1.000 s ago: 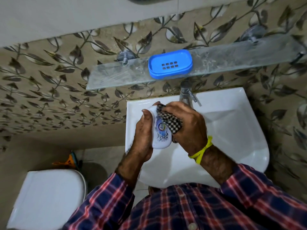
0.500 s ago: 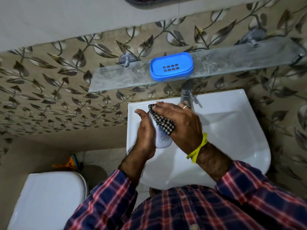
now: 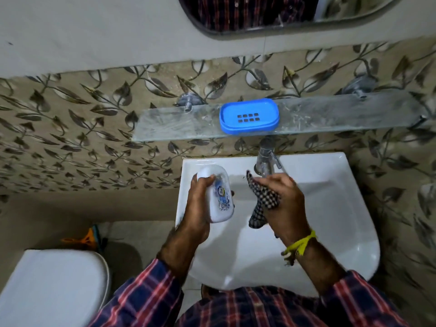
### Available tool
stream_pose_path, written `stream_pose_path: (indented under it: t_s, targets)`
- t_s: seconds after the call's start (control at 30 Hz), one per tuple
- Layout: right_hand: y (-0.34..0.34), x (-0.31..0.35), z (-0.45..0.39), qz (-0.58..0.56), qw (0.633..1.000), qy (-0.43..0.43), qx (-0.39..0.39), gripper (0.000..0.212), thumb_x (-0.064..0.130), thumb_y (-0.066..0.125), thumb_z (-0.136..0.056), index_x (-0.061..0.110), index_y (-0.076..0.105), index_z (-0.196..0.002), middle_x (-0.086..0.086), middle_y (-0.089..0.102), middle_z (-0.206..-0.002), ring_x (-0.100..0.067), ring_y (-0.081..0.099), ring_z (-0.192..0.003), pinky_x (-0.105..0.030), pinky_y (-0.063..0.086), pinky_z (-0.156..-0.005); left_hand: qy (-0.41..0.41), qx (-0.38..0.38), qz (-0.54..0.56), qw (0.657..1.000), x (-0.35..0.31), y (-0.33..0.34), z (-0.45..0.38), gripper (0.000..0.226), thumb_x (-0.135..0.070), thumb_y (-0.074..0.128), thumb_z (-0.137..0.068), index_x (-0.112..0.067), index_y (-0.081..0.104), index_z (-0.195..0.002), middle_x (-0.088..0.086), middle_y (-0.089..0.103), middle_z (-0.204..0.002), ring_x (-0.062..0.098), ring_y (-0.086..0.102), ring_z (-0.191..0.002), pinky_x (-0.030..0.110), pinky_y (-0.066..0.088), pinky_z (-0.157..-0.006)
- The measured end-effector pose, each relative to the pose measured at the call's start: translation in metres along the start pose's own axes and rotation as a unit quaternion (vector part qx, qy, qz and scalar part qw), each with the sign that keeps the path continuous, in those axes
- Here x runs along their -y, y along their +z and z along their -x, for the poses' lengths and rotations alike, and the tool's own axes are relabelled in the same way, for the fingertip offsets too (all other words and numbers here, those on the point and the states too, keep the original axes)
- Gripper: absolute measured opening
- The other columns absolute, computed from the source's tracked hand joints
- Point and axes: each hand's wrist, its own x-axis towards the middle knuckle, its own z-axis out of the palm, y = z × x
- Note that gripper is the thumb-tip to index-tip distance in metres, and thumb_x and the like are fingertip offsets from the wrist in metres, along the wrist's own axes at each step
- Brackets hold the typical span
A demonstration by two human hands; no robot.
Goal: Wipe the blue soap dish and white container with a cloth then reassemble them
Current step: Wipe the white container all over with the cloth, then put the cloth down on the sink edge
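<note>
The blue soap dish [image 3: 249, 115] with its drain slots sits on the glass shelf [image 3: 330, 114] above the sink. My left hand [image 3: 197, 208] holds the white container [image 3: 218, 197], an oval piece with a blue printed picture, over the left side of the basin. My right hand [image 3: 285, 199] grips the black-and-white checked cloth [image 3: 262, 201], which hangs down from my fingers. The cloth and the container are apart, with a gap of bare basin between them.
The white sink [image 3: 330, 220] lies under both hands, with the chrome tap [image 3: 265, 159] just above my right hand. A white toilet lid [image 3: 52, 286] is at the lower left. A mirror [image 3: 259, 13] hangs on the wall above the shelf.
My hands have separated: the cloth came off the container and moved right with my right hand, while my left hand carried the container left and up. The camera view tilted up.
</note>
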Motion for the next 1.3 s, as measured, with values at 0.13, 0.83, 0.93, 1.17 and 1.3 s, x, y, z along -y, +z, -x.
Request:
stream_pose_path:
  t_s: [0.13,0.83,0.93,1.17,1.3]
  targets:
    - [0.005,-0.012,-0.004,0.002,0.989,0.146,0.006,0.035,0.002,0.077,-0.074,0.013,0.072,-0.107,-0.006,0.072,-0.103,-0.015,0.066,-0.094,-0.021,0.050,-0.088,0.064,-0.038,-0.085,0.994,-0.003,-0.005,-0.002,0.068,-0.025,0.064,-0.070,-0.012,0.048,-0.135,0.028,0.063,-0.125,0.042,0.068,-0.104,0.059,0.058,-0.082]
    - [0.146,0.003,-0.085,-0.026,0.961,0.273,0.020,0.027,0.031,0.076,-0.073,0.007,0.076,-0.086,-0.009,0.077,-0.084,-0.026,0.072,-0.083,-0.040,0.059,-0.077,0.088,-0.116,-0.070,0.987,-0.009,-0.098,-0.029,0.005,-0.021,0.058,-0.100,-0.019,0.059,-0.103,0.000,0.069,-0.087,0.012,0.067,-0.072,0.026,0.057,-0.056]
    - [0.171,-0.004,-0.110,-0.151,0.927,0.342,-0.020,0.031,0.028,0.077,-0.077,0.001,0.073,-0.092,-0.017,0.075,-0.093,-0.033,0.071,-0.091,-0.045,0.059,-0.081,0.043,-0.101,0.021,0.994,-0.017,-0.102,-0.034,0.015,-0.023,0.052,-0.102,-0.015,0.064,-0.107,0.004,0.074,-0.093,0.014,0.070,-0.078,0.027,0.059,-0.067]
    - [0.164,-0.046,-0.078,-0.014,0.918,0.393,-0.043,0.060,0.033,0.074,-0.085,0.000,0.054,-0.131,-0.017,0.056,-0.137,-0.028,0.056,-0.121,-0.025,0.042,-0.095,-0.157,-0.020,0.129,0.979,-0.014,-0.110,-0.026,0.038,-0.039,0.043,-0.103,-0.010,0.067,-0.108,0.005,0.075,-0.082,0.017,0.070,-0.062,0.024,0.056,-0.051]
    - [0.142,-0.034,-0.049,0.005,0.959,0.281,-0.042,0.045,0.021,0.078,-0.081,0.002,0.064,-0.120,-0.018,0.068,-0.115,-0.026,0.066,-0.101,-0.032,0.052,-0.087,-0.207,0.062,0.204,0.955,-0.010,-0.109,-0.020,0.062,-0.062,0.042,-0.096,-0.009,0.064,-0.120,0.013,0.075,-0.109,0.031,0.075,-0.083,0.029,0.058,-0.051]
